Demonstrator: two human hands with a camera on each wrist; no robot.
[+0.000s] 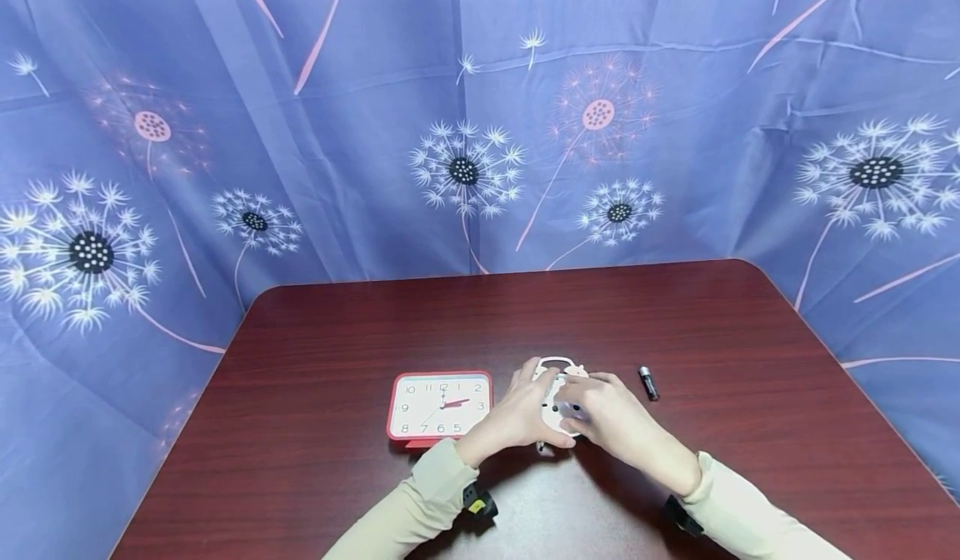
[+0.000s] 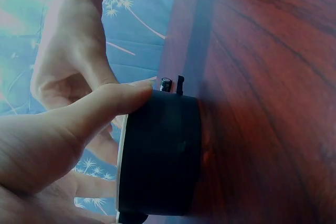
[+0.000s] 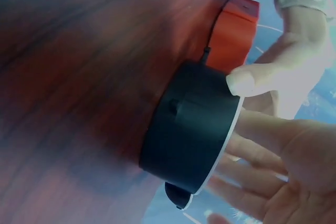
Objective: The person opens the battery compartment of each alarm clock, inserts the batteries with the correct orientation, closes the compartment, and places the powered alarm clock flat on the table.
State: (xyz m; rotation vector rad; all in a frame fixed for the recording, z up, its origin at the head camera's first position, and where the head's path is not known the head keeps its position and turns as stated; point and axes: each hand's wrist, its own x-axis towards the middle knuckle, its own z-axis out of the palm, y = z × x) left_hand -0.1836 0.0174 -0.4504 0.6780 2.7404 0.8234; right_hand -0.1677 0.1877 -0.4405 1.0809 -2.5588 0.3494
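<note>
A small round alarm clock (image 1: pixel 552 418) with a white upper side, dark spots and a loop handle lies flat on the table. Its black side wall (image 2: pixel 160 156) shows in both wrist views, with a dark knob-like part (image 3: pixel 178 195) at the lower end. My left hand (image 1: pixel 517 414) grips the clock from the left, thumb on the near rim and fingers round the far side. From the right, my right hand (image 1: pixel 611 418) reaches over the white side with bent fingers; their tips are partly hidden, and I cannot tell whether they pinch anything.
Left of the hands stands a red-framed rectangular clock (image 1: pixel 441 406) with a white dial. A black battery with a silver end (image 1: pixel 648 383) lies on the dark red table (image 1: pixel 337 327), right of my right hand. Behind hangs a blue dandelion-print cloth (image 1: pixel 360 185).
</note>
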